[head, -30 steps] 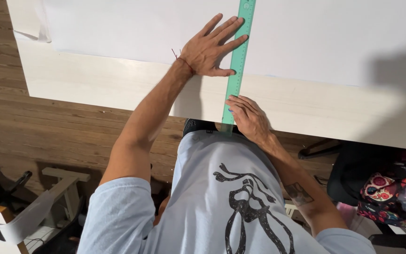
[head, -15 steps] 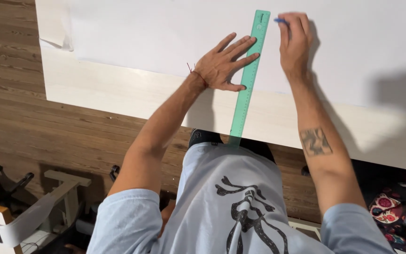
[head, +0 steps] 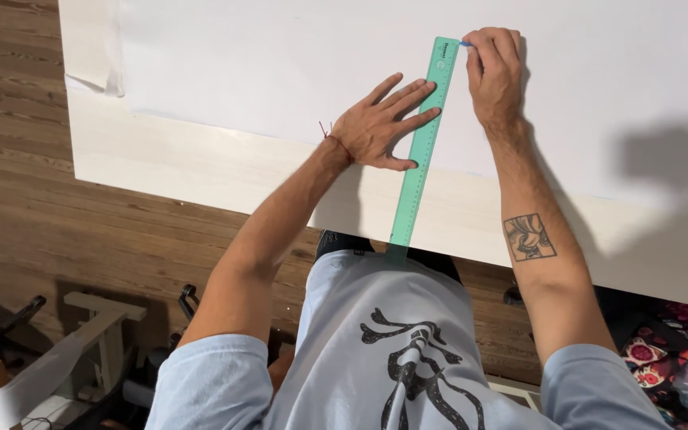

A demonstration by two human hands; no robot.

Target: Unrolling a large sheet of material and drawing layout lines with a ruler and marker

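Ruler lengthwise away, tilted right

A translucent green ruler is lying under the left hand, on a white paper sheet covering a pale wood-grain desk. A blue pen tip is showing at the right hand. Below both hands, a brown plank floor is showing.
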